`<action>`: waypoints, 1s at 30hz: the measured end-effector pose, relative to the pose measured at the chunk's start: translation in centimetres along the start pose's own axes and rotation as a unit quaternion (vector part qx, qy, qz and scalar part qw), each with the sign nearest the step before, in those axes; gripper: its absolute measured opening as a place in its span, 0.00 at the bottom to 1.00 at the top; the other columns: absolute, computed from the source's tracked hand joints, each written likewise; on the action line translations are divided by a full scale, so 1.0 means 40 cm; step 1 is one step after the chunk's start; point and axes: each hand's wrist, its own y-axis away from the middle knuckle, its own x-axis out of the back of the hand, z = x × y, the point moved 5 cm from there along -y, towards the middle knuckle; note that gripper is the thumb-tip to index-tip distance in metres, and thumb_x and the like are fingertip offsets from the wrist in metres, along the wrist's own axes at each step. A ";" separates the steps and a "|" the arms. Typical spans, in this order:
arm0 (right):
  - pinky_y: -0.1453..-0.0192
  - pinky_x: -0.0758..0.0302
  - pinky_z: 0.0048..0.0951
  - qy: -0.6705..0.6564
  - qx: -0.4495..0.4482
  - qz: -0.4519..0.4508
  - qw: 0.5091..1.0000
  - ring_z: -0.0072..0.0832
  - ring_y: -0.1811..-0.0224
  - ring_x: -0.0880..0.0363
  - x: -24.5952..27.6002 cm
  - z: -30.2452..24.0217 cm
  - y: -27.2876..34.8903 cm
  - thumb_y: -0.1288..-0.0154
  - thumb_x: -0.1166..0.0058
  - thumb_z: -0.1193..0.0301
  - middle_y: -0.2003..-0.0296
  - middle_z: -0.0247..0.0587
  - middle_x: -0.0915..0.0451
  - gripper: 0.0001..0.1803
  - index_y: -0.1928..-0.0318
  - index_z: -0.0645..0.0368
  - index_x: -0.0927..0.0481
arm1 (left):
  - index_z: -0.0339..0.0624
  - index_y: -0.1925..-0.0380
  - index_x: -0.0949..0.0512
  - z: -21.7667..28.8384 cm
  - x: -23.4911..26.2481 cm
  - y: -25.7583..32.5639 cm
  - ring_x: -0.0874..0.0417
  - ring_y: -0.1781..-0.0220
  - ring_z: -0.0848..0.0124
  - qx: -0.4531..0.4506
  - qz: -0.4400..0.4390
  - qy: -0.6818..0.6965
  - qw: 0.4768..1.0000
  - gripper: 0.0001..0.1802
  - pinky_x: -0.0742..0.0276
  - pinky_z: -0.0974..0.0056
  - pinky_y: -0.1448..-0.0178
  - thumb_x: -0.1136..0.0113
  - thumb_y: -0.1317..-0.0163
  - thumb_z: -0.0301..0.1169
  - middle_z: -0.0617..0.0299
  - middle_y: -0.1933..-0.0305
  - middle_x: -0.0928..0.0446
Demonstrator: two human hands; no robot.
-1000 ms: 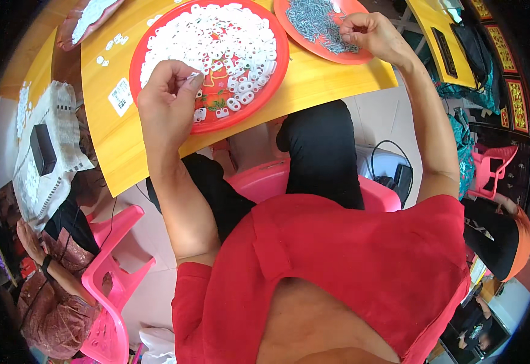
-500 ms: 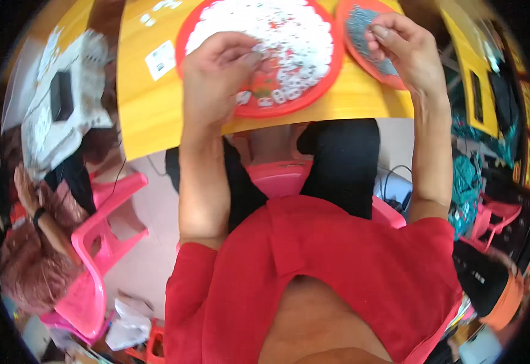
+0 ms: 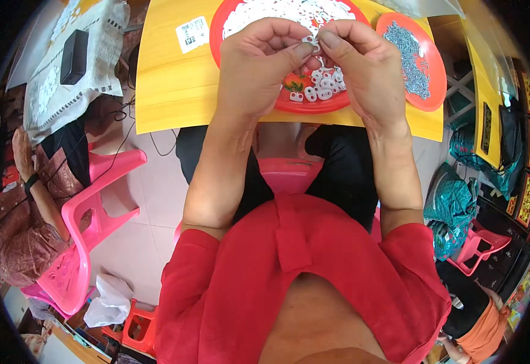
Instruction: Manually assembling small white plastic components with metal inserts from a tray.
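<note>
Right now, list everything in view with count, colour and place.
Table: one, yellow, upper centre
Round tray: one, red, on table
Small pieces: many, white, in tray
Plate: one, orange-red, right of tray
Screws: many, grey, on plate
Label: one, white, left on table
Cloth: one, whitish, far left
Box: one, black, on cloth
Chairs: at least three, pink, left, centre, right
Stool: one, red, lower left
Bag: one, white, lower left
Bundles: count unclear, teal, right
Second table: one, yellow, upper right
Other people: at least two, brownish and orange clothes, left and lower right
Trousers: one pair, black, centre
Top: one, red, lower centre
Left hand: one, bare, over tray, pinching a white piece
Right hand: one, bare, meeting the left, hold unclear
</note>
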 end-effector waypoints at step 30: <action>0.73 0.28 0.17 0.095 0.065 0.040 0.993 0.18 0.78 0.25 -0.018 0.033 -0.003 0.44 0.51 0.81 0.79 0.36 0.23 0.03 0.71 0.68 0.23 | 0.30 0.75 0.25 0.004 -0.004 0.014 0.21 0.78 0.76 -0.067 0.139 -0.161 0.975 0.02 0.25 0.75 0.75 0.43 0.50 0.16 0.59 0.80 0.23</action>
